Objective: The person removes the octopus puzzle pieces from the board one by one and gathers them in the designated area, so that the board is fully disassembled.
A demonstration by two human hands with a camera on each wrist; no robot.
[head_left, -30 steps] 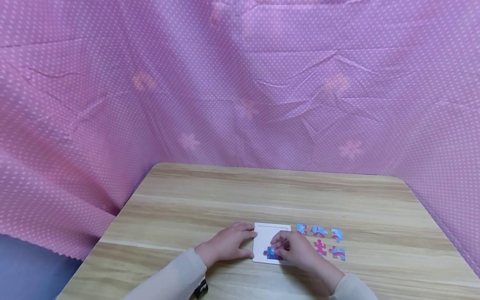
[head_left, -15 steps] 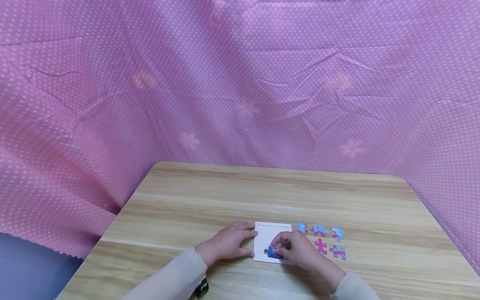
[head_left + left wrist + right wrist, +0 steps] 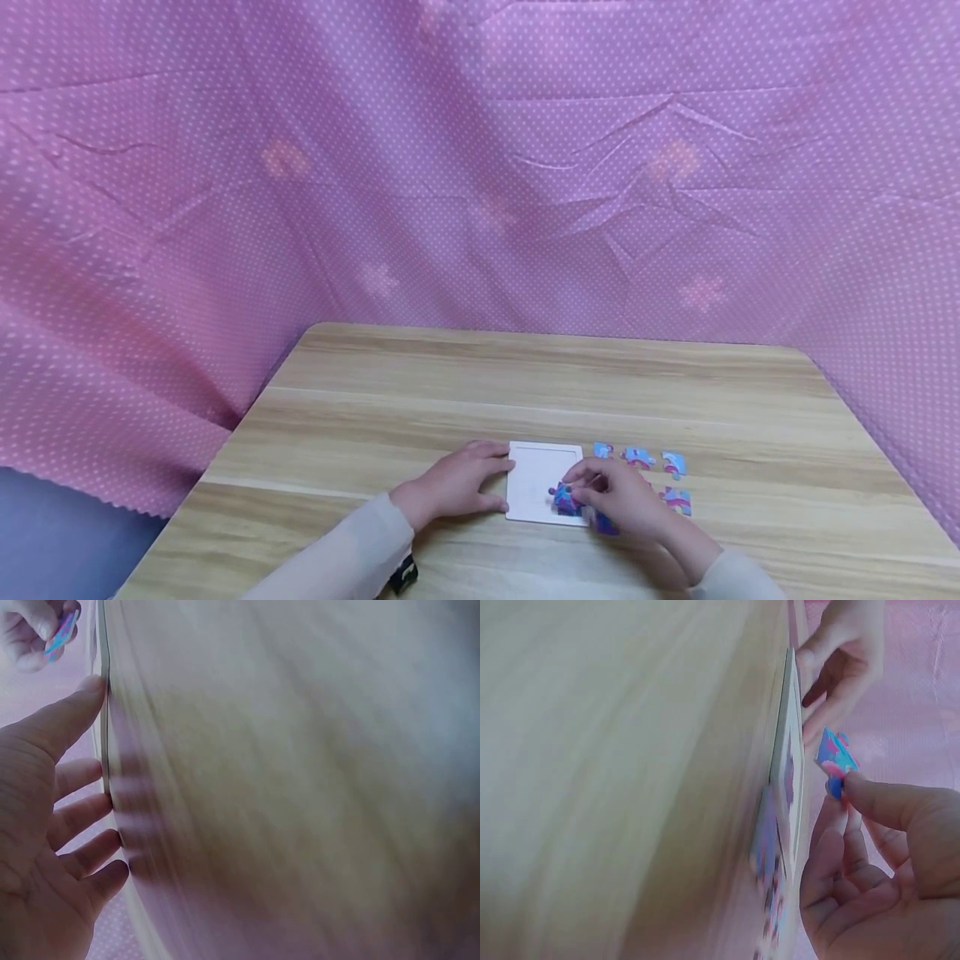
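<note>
My right hand (image 3: 624,495) pinches a blue, pink and purple jigsaw piece (image 3: 566,499) between thumb and fingers. In the right wrist view the piece (image 3: 834,759) is held tilted, apart from the white puzzle board (image 3: 532,467) below. Straight fingers of my left hand (image 3: 463,483) touch the board's left edge; the left wrist view shows the thumb and fingertips (image 3: 105,879) of that hand along it. A dark purple piece (image 3: 606,524) lies by the board's lower right corner, partly covered by my right hand.
Right of the board lie several loose jigsaw pieces (image 3: 637,457), pink and light blue, some hidden behind my right hand. A light wooden table (image 3: 420,375) carries everything. Pink dotted cloth (image 3: 480,167) hangs behind and at both sides.
My right hand has lifted the jigsaw piece from the lower part of the board and shifted it to the right. A purple piece beside the board has come into view. My left hand stays put.
</note>
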